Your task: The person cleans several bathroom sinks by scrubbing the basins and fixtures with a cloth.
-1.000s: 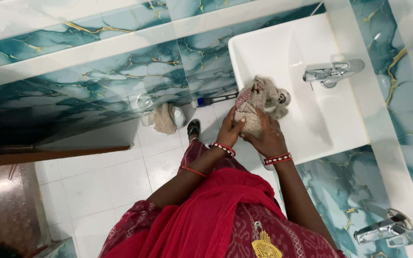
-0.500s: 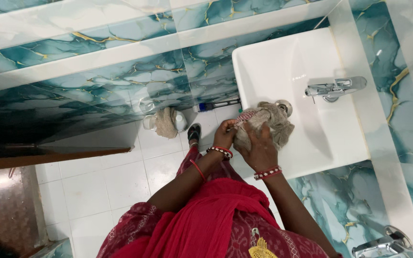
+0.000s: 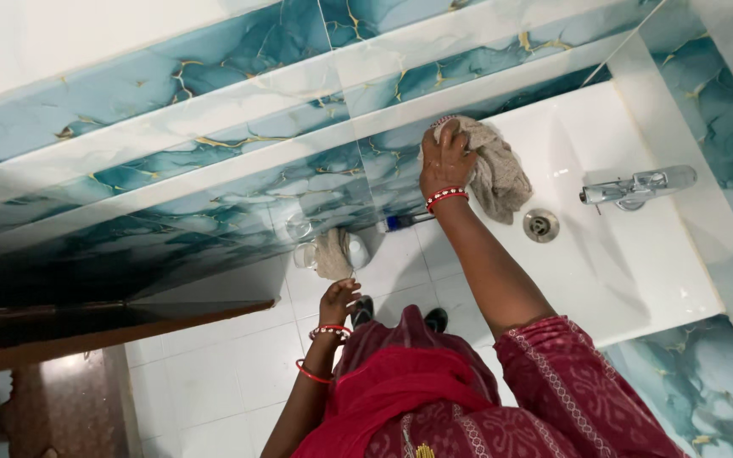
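Fingers of the right hand (image 3: 445,163) clutch a crumpled beige cloth (image 3: 495,170) against the glossy white sink (image 3: 629,271) rim; left hand (image 3: 336,302) loosely curled, empty.

The rag (image 3: 494,174) under the right hand (image 3: 444,161) is coarse, matt woven cloth, beige with a reddish patch, limp and crumpled. The washbasin (image 3: 612,263) is glossy white ceramic, smooth and reflective. Its tap (image 3: 638,187) and drain ring (image 3: 541,225) are polished chrome metal. The wall tiles (image 3: 214,170) are glazed, mirror-glossy teal marble pattern with gold veins. The floor tiles (image 3: 214,382) are white with a duller sheen. The door frame (image 3: 86,326) looks like dark varnished wood. The garment (image 3: 553,399) is soft red matt fabric; beaded bangles (image 3: 445,198) look shiny.
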